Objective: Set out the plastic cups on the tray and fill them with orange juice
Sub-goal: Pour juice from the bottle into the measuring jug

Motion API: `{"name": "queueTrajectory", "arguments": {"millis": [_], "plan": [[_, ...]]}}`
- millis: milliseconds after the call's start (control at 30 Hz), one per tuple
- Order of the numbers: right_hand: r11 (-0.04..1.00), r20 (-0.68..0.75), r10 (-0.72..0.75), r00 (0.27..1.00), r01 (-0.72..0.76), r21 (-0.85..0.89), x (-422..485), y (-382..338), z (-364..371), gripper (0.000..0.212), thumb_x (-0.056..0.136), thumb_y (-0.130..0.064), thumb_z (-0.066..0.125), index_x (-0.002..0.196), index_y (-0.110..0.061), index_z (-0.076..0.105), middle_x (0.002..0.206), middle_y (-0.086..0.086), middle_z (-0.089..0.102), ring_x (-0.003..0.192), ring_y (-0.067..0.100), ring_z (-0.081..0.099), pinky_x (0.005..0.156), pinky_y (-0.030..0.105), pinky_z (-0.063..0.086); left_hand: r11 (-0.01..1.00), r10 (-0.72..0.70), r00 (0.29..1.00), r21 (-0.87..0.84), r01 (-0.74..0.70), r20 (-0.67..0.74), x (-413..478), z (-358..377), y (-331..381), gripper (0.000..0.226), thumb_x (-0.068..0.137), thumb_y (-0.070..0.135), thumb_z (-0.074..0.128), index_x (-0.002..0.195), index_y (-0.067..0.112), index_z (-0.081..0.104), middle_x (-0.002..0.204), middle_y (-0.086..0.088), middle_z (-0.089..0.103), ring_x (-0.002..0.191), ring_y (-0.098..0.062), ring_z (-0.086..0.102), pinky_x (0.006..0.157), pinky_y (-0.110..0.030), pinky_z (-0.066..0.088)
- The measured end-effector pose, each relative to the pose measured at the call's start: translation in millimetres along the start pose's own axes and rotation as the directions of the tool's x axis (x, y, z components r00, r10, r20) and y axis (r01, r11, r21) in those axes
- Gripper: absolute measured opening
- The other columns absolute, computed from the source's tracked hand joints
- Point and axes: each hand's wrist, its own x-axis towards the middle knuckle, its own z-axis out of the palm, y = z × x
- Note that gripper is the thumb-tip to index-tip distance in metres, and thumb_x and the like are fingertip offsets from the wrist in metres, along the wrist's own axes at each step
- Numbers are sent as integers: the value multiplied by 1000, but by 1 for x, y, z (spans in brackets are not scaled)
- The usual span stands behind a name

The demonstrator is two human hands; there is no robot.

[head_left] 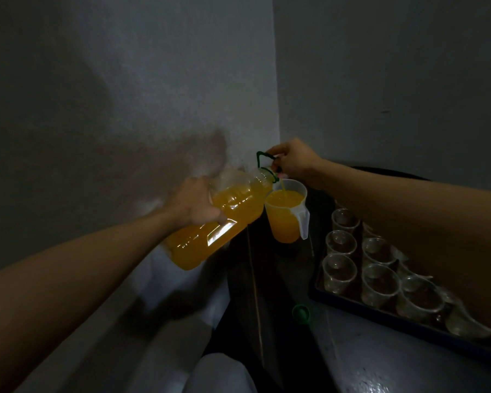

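— Who holds what?
— Left grip (pixel 194 204) wraps the tilted juice bottle (pixel 224 219); right grip (pixel 291 160) pinches its green handle (pixel 260 157).
— And the cups (pixel 379 285)?
— Empty, in rows on the tray (pixel 352 304); juice (pixel 284 198) runs into a jug (pixel 303 222) at the tray's far corner.

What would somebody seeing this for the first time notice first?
The bright orange juice bottle, tilted at centre, pours into a nearly full clear jug just right of it; the left hand grips its body, the right hand its green neck handle. At lower right, empty plastic cups stand in rows on a dark tray.
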Motion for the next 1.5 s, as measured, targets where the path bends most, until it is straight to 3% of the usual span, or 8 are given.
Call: {"name": "queueTrajectory", "arguments": {"millis": [267, 500, 833, 967, 1100, 1233, 1367, 1500], "plan": [[992, -97, -124, 988, 127, 27, -9, -8, -8, 37, 97, 2, 51, 133, -6, 61, 111, 19, 68, 100, 31, 68, 90, 45, 57, 977, -67, 992, -207, 43, -108, -1, 38, 2, 83, 59, 44, 95, 122, 13, 51, 104, 0, 57, 91, -21, 56, 61, -30, 38], [957, -128, -268, 955, 279, 80, -19, -26, 6, 32, 96, 0, 54, 126, -5, 66, 100, 8, 69, 94, 20, 66, 80, 26, 55, 917, -221, 961, -370, 147, -167, -6, 90, 4, 98, 58, 55, 94, 128, 11, 41, 124, -11, 57, 114, -32, 58, 84, -37, 49], [903, -116, -427, 897, 428, -19, -53, -13, 49, 31, 98, -5, 54, 127, -6, 64, 109, 9, 70, 104, 16, 64, 96, 37, 53, 769, -298, 933, -629, 109, -202, -24, 165, 14, 100, 50, 69, 89, 122, 18, 40, 113, -5, 62, 102, -25, 62, 84, -43, 55], [882, -72, -471, 879, 468, -47, -61, -4, 52, 29, 97, -5, 57, 124, -5, 66, 109, 9, 69, 102, 17, 64, 95, 39, 52, 675, -306, 935, -733, 82, -178, -33, 186, 22, 99, 49, 66, 90, 123, 17, 45, 120, -5, 59, 103, -15, 55, 74, -21, 43], [844, -40, -535, 844, 532, -62, -69, -2, 60, 28, 95, -5, 59, 121, -6, 68, 106, 7, 68, 99, 17, 61, 89, 37, 50, 635, -359, 918, -766, 106, -171, -25, 196, 28, 112, 46, 64, 91, 133, 12, 44, 135, -12, 54, 128, -31, 53, 101, -34, 42], [786, -49, -617, 785, 613, -81, -78, 5, 70, 30, 92, -3, 60, 119, -6, 70, 100, 7, 69, 93, 14, 61, 82, 30, 48, 625, -368, 917, -772, 119, -156, -25, 203, 27, 102, 56, 46, 97, 131, 4, 43, 121, -6, 51, 118, -30, 54, 86, -23, 30], [696, -52, -707, 705, 680, -232, -81, 19, 89, 31, 90, 0, 58, 118, -3, 70, 100, 12, 67, 91, 14, 51, 84, 8, 32, 606, -352, 909, -795, 40, -222, -29, 209, 26, 117, 43, 73, 82, 127, -1, 47, 118, -9, 55, 105, -22, 56, 84, -16, 30], [659, -78, -733, 676, 677, -327, -86, 32, 95, 38, 89, 1, 58, 126, -7, 67, 111, 13, 61, 99, 26, 53, 83, 20, 37, 610, -361, 903, -791, 39, -234, -31, 213, 28, 119, 44, 79, 73, 128, -2, 47, 115, 0, 55, 100, -11, 54, 78, -8, 30]]}}
